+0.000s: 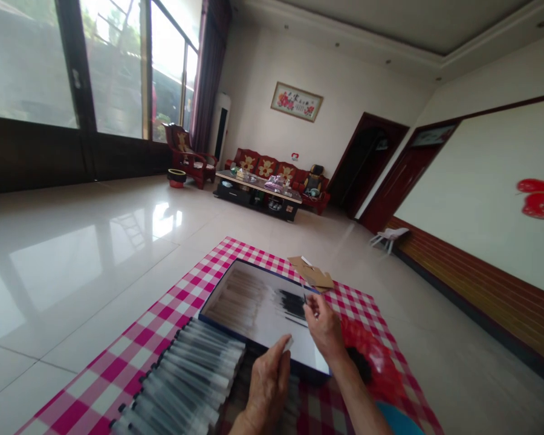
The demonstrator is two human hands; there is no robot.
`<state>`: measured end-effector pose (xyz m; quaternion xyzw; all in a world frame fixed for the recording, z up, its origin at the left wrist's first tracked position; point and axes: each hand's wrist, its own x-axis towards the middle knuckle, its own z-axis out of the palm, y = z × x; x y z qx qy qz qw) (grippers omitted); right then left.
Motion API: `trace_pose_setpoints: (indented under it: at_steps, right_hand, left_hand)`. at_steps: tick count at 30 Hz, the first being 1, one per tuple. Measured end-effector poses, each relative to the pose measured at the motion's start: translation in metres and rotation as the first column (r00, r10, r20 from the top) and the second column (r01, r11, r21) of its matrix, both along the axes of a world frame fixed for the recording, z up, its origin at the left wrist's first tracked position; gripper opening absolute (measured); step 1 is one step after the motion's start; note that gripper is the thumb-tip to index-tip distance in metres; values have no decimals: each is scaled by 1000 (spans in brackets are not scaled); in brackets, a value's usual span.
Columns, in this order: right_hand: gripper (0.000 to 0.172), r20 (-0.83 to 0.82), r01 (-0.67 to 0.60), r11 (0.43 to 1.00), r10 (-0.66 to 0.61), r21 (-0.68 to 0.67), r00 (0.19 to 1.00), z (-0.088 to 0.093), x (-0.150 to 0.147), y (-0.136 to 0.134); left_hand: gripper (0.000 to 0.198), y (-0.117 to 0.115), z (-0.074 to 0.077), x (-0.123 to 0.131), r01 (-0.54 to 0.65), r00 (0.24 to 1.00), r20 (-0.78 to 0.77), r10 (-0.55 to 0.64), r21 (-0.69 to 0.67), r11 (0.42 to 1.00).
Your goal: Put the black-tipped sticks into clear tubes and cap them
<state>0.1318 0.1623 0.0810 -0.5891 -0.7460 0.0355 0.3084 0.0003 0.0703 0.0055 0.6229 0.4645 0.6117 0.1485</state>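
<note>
My left hand [268, 376] is closed, with the pale, translucent end of a pen tube [289, 344] showing past the thumb. Most of that tube is hidden by the fingers. My right hand [324, 323] pinches a thin dark pen refill [305, 298] above the right side of a shallow box [249, 331] with a dark blue rim. Inside the box, clear pen tubes [236, 296] lie in a row at the left, and black-tipped refills [290, 302] lie at the right. A pile of translucent pens [185, 374] with dark ends sits beside my left hand.
A pink and white checked cloth [131, 344] covers the table. Cut brown cardboard [315, 275] lies behind the box. Red plastic [376, 356], a black item [359, 364] and a blue rounded object [396, 418] are at the right. Farther back stands a low table [258, 192].
</note>
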Motion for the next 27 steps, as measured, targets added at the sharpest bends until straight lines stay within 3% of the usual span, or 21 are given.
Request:
trace_pose_setpoints:
  at_steps: [2, 5, 8, 11, 14, 21, 27]
  right_hand:
    - [42, -273, 43, 998, -31, 39, 962, 9, 9, -28]
    - [69, -681, 103, 994, -47, 42, 731, 12, 22, -72]
    - [75, -831, 185, 982, -68, 43, 552, 5, 30, -107]
    - [75, -891, 268, 963, -100, 25, 443, -3, 31, -126]
    - [77, -902, 311, 951, -133, 1, 410, -8, 27, -133]
    - [74, -886, 300, 954, -145, -7, 441, -18, 19, -138]
    - [63, -902, 295, 955, -103, 27, 418, -43, 12, -143]
  left_hand:
    - [27, -2, 1, 1, 28, 999, -18, -28, 37, 999]
    - [27, -8, 2, 5, 128, 989, -80, -122, 68, 989]
    - [30, -15, 1, 10, 243, 956, -181, -232, 43, 969]
    - [32, -20, 0, 14, 328, 913, -257, -317, 3, 945]
    - [31, -24, -1, 18, 363, 891, -283, -355, -24, 932]
    - [31, -29, 0, 21, 387, 875, -293, -386, -56, 920]
    - [31, -30, 3, 19, 405, 856, -328, -400, -56, 912]
